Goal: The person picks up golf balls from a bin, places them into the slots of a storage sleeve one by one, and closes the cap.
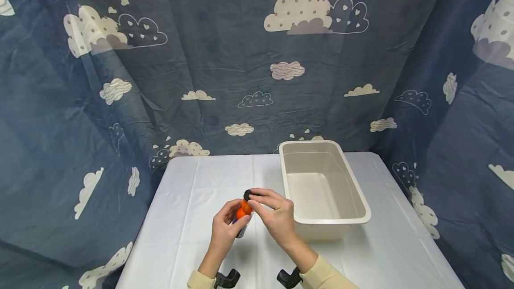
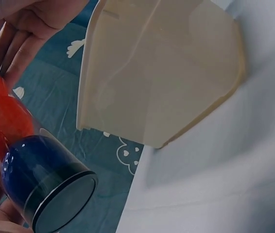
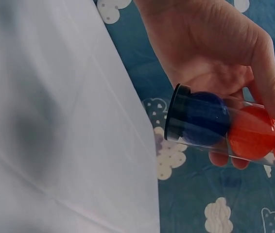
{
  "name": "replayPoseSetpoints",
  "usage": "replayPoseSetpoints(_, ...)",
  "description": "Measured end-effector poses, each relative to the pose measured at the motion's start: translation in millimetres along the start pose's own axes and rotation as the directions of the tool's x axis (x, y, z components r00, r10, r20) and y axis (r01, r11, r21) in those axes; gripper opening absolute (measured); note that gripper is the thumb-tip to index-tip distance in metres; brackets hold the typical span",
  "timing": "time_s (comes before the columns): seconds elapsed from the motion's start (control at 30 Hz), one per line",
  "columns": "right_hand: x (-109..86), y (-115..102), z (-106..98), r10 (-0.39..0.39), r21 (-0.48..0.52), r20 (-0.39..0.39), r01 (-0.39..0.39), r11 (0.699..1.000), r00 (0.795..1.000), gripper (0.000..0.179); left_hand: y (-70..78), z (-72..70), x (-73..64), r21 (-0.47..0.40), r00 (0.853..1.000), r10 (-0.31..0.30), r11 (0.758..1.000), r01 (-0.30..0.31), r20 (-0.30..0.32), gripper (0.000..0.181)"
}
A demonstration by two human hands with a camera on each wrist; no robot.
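Note:
A clear plastic tube [image 2: 62, 162] holds a blue ball [image 3: 205, 119] at its lower end and orange balls [image 3: 251, 132] above it. My left hand [image 1: 222, 230] grips the tube around its side, above the white table. At the tube's upper end is a black cap [image 1: 247, 195], which the thumb and fingers of my right hand [image 1: 279, 220] pinch. A black end piece [image 3: 177, 112] closes the opposite end. The tube leans, its capped top pointing up and away in the head view.
A deep beige bin [image 1: 296, 223] stands on the white table [image 1: 201, 200], just right of and beyond my right hand. Dark blue cloth [image 1: 217, 70] with a cloud pattern hangs behind the table and along both sides.

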State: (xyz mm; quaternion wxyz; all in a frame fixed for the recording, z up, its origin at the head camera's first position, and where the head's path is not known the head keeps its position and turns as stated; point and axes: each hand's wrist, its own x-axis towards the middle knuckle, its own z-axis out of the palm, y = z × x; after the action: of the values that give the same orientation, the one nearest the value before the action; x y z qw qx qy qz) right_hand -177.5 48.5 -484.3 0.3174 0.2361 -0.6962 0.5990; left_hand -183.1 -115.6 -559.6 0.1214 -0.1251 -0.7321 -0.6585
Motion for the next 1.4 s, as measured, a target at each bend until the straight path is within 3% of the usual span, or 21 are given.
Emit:
replayPoseSetpoints(0.33,-5.4,21,4,-0.184,-0.034,-0.017,0.184,0.982,0.983,0.021,0.2,-2.5,-1.0,-0.063,0.999,0.050,0.997,-0.049,0.018,0.042)
replayPoseSetpoints(0.57,-3.4,38,0,-0.278,-0.126,0.059,0.284,0.951,0.959,0.022,1.9,-1.8,0.1,-0.071,0.998,0.059,0.996,-0.057,0.014,0.043)
replayPoseSetpoints(0.83,-0.1,40,0,-0.349,-0.169,0.117,0.365,0.915,0.930,0.017,2.1,-0.9,-0.3,-0.092,0.998,0.054,0.994,-0.056,-0.018,0.049)
replayPoseSetpoints(1.0,0.0,40,1,-0.430,-0.173,0.073,0.436,0.883,0.900,0.018,14.0,2.1,2.3,-0.119,0.998,0.067,0.991,-0.069,-0.017,0.050)
replayPoseSetpoints(1.2,-2.8,41,1,-0.506,-0.192,0.038,0.503,0.843,0.862,0.020,36.1,6.7,1.7,-0.149,0.992,0.123,0.981,-0.122,-0.004,0.048)
replayPoseSetpoints(1.3,-3.2,43,0,-0.535,-0.207,0.033,0.529,0.823,0.844,0.023,39.6,8.1,3.0,-0.145,0.991,0.132,0.981,-0.129,0.008,0.048)
replayPoseSetpoints(1.4,-0.9,44,-2,-0.539,-0.225,0.060,0.537,0.813,0.840,0.026,38.4,9.1,6.0,-0.129,0.990,0.133,0.984,-0.126,0.044,0.047)
